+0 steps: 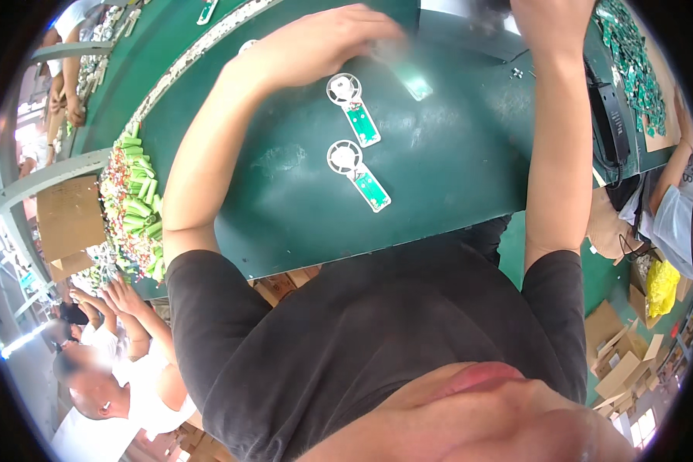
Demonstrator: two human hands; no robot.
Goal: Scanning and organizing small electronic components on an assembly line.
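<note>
My left hand [339, 37] reaches over the green worktable, its fingertips smeared by motion. From those fingers hangs a blurred small green circuit board [413, 82], apparently pinched at its upper end. Just below lies a white round part with a green circuit board [363, 125] attached. A second such round-headed part [373, 190] rests closer to me, both with their boards angled down to the right. My right hand [548, 19] is at the top edge, where the frame cuts off its fingers; whatever it touches is hidden.
Green cylinders [138, 200] with small coloured wired parts pile up at the table's left edge. Many green circuit boards [631, 65] lie at the far right beside a black device [608, 115]. Other people work on both sides. Cardboard boxes [631, 366] stand on the floor at right.
</note>
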